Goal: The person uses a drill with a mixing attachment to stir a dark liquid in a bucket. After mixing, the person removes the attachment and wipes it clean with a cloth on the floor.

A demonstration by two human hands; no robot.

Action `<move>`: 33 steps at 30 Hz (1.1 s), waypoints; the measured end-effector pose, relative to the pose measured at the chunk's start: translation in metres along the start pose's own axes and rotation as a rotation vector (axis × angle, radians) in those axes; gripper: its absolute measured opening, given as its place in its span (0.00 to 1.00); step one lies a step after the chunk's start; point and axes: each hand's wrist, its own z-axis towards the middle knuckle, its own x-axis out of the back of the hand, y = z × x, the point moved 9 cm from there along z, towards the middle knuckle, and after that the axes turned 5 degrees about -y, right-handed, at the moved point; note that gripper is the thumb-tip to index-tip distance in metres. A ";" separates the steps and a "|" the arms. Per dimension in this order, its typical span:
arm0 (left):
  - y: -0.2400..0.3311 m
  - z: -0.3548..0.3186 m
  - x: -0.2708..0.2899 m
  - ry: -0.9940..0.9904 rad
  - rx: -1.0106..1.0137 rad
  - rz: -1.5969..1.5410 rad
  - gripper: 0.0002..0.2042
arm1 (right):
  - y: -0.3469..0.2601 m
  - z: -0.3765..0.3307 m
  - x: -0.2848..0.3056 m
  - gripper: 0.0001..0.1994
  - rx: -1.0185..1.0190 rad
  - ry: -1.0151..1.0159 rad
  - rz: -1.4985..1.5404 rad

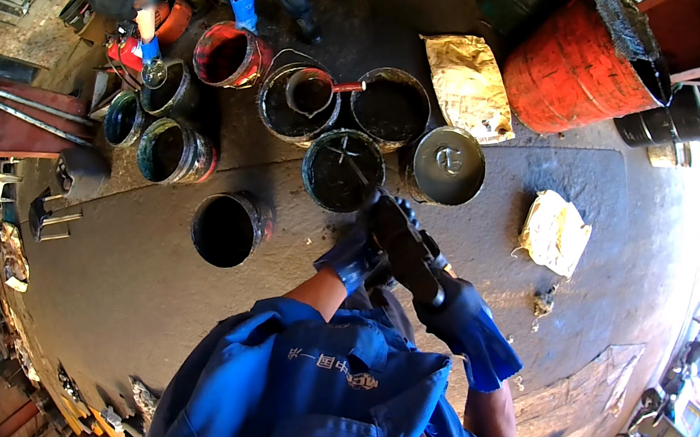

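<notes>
A long black, tar-coated tool (403,247) runs between the two gloved hands, its upper end pointing at the open bucket of black liquid (343,170) just beyond the fingertips. The right hand (463,319), in a dark blue glove, has its fingers wrapped tight round the tool's lower end; the left hand (356,258), also blue-gloved, is closed against the tool's upper part, though how firmly its fingers grip cannot be told under the grime. Just right of the bucket, past the right fingers, stands a pail shut with a grey metal lid (447,165). Left of the left fingers sits an empty-looking black bucket (226,229). Farther beyond the fingertips are more tarred buckets, one holding a small pot with a red handle (312,91). A crumpled tan sack (467,86) lies flat beside a large orange-red drum (579,65) streaked with black at its rim. To the right of the right hand, a smaller pale yellow bag (554,231) lies crumpled on the dark floor (136,284). At the far top, another person's blue-gloved hand (151,50) reaches over a bucket.
</notes>
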 end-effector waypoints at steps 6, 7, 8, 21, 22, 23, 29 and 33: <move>-0.043 -0.010 -0.015 0.163 0.029 -0.036 0.24 | 0.049 -0.034 0.009 0.15 -0.054 0.048 0.247; -0.050 -0.007 -0.019 0.177 0.012 -0.055 0.24 | 0.053 -0.039 0.011 0.14 -0.045 0.050 0.236; -0.052 -0.006 -0.021 0.183 0.002 -0.063 0.25 | 0.056 -0.043 0.012 0.14 -0.035 0.051 0.226; -0.025 -0.017 -0.027 0.170 -0.102 -0.027 0.23 | 0.047 -0.031 0.004 0.15 -0.037 -0.064 0.186; -0.025 -0.019 -0.031 0.155 -0.100 -0.032 0.23 | 0.046 -0.030 0.004 0.15 0.017 -0.063 0.149; -0.022 -0.025 -0.027 0.245 -0.128 -0.029 0.24 | 0.042 -0.028 0.003 0.16 0.043 -0.085 0.124; -0.028 -0.030 -0.028 0.107 -0.157 -0.052 0.26 | 0.030 -0.038 0.006 0.16 0.076 -0.090 0.106; -0.035 -0.020 -0.039 -0.402 -0.237 -0.531 0.27 | 0.030 -0.044 0.002 0.15 0.089 -0.032 0.041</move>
